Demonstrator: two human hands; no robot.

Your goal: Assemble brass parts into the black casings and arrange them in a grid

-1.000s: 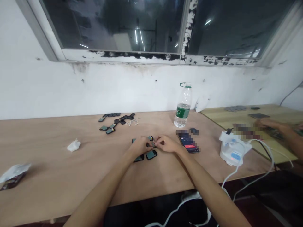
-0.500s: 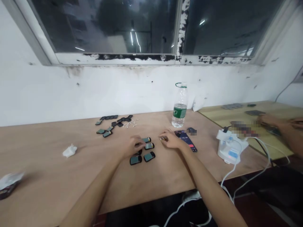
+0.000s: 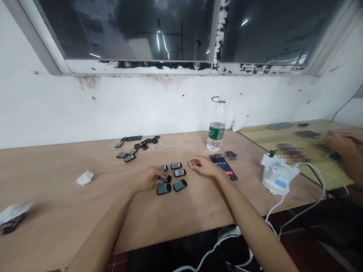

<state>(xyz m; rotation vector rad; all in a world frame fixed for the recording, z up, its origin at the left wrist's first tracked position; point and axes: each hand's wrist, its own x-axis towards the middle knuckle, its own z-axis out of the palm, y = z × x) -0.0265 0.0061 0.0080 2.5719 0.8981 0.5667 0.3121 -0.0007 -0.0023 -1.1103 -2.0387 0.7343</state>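
Several small black devices with grey-green screens lie in a cluster on the wooden table. My left hand (image 3: 148, 180) is at the cluster's left side, its thumb and fingers closed on the edge of one black device (image 3: 166, 179). Just in front of me sit another device (image 3: 163, 189) and, to its right, a tilted one (image 3: 180, 185). Two more screened devices (image 3: 176, 166) lie farther back, and one is partly hidden behind my left fingers. To the right of the cluster, my right hand (image 3: 202, 166) is curled round a small whitish piece (image 3: 191, 163), mostly covered by the fingers.
More black devices (image 3: 133, 138) and small white pieces (image 3: 155, 146) lie at the back. A phone (image 3: 224, 166) showing a timer, a water bottle (image 3: 216, 132) and a white power strip (image 3: 273, 175) with cables stand right. Crumpled tissue (image 3: 85, 177) lies left. Another person's hands (image 3: 340, 141) are far right.
My left hand has moved left and back from the middle devices to one at the cluster's left, uncovering the upper devices. My right hand has shifted slightly left, still curled.
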